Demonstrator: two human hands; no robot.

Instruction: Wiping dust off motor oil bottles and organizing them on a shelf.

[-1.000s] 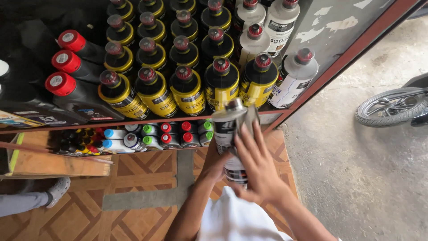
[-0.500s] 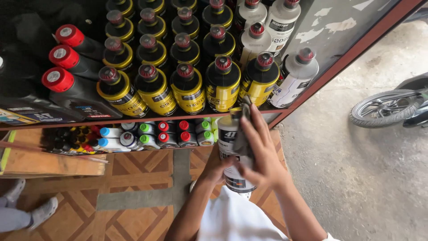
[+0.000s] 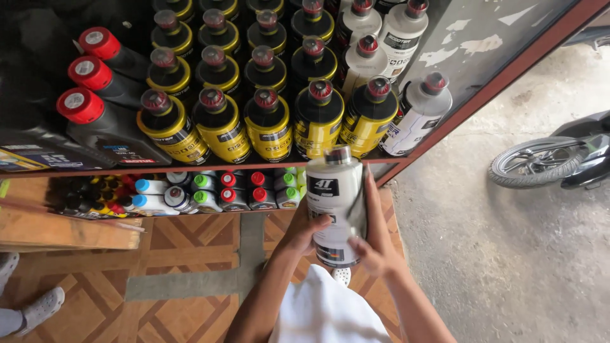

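Closest to me, both my hands clamp one silver oil bottle (image 3: 337,206): my left hand (image 3: 304,230) cups its left side low down, my right hand (image 3: 375,236) wraps the right side, fingers up its wall. Its long axis stands upright, the dark red cap pointing toward the shelf edge (image 3: 190,169) just beyond. Past that, yellow-and-black oil bottles (image 3: 267,127) stand in rows, with grey bottles (image 3: 416,114) at their right.

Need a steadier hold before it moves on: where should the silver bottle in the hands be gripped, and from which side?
Probably the straight body of the silver bottle, from its two sides, as the left hand and right hand do now. It stands upright; the body is wide and even, while the neck under the cap is narrow.
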